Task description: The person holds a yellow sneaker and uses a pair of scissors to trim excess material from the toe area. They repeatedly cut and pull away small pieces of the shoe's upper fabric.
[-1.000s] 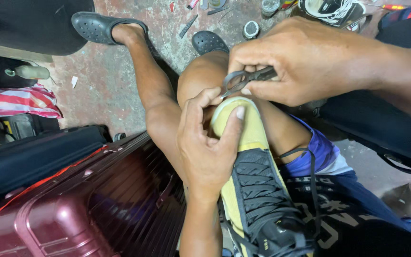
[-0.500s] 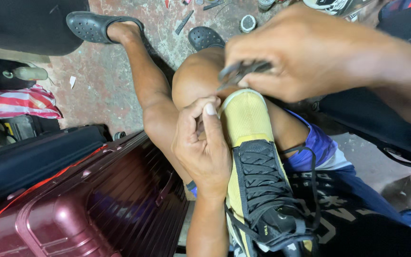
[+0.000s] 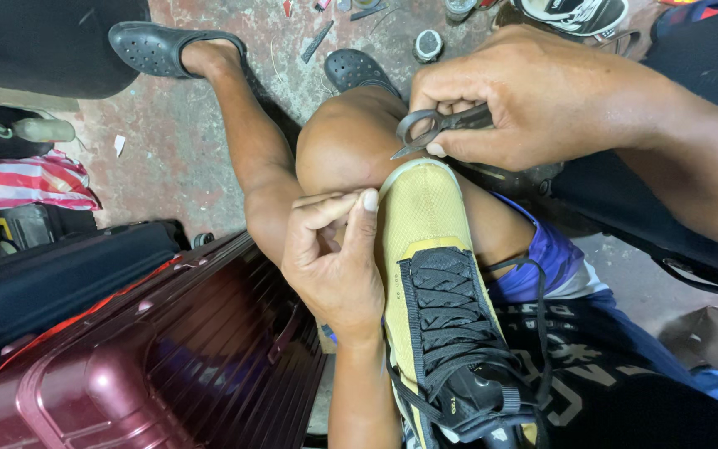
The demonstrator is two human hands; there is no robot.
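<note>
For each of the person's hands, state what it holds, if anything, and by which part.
The right hand holds small scissors by the handle end. The left hand pinches the yellow shoe at the side of its toe.

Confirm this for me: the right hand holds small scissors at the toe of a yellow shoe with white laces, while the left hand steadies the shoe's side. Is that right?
Not quite: the laces are black, not white, as the head view shows. The rest stands: the right hand holds small scissors at the toe of the yellow shoe, and the left hand steadies its side.
</note>
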